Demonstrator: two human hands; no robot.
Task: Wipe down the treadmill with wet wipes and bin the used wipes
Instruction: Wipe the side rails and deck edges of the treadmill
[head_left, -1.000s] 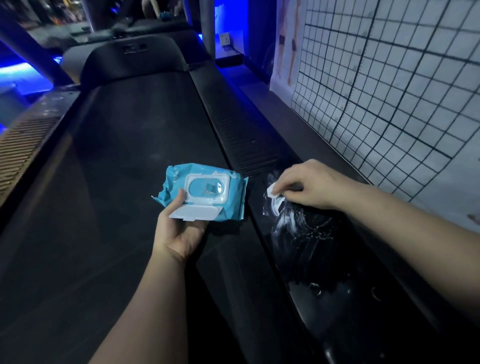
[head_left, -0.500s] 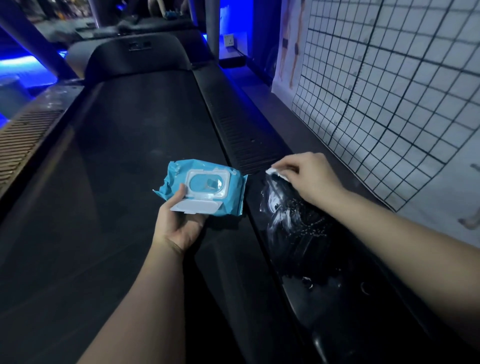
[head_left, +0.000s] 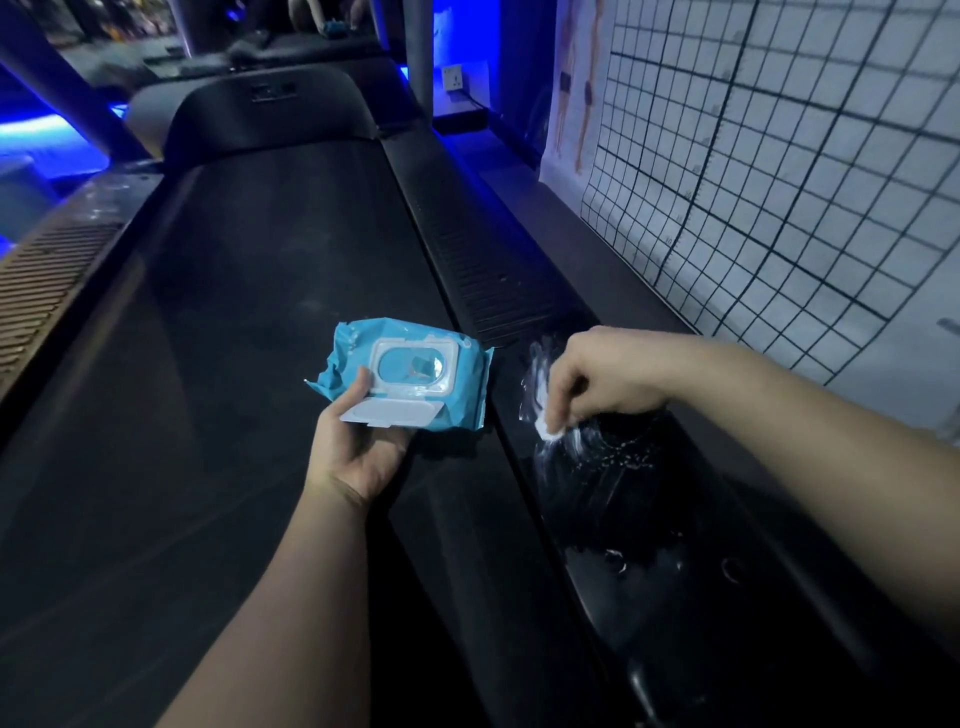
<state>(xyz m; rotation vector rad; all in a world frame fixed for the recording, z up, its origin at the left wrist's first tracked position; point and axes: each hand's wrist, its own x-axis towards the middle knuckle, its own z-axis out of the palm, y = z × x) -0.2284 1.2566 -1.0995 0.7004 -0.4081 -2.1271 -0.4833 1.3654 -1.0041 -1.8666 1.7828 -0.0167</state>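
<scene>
Pinching a scrunched wet wipe (head_left: 549, 430) against the treadmill's right side rail (head_left: 649, 571), the right hand (head_left: 597, 379) is the one on it, the left hand (head_left: 358, 452) just grips the flip-open wipes pack (head_left: 410, 384) over the belt (head_left: 234, 364), and that rail runs near-to-far, looking dry farther up.

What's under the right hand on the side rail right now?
A small white wipe pokes out beneath the right hand, which pinches it against the wet, streaked side rail. The rest of the wipe is covered by the hand.
</scene>
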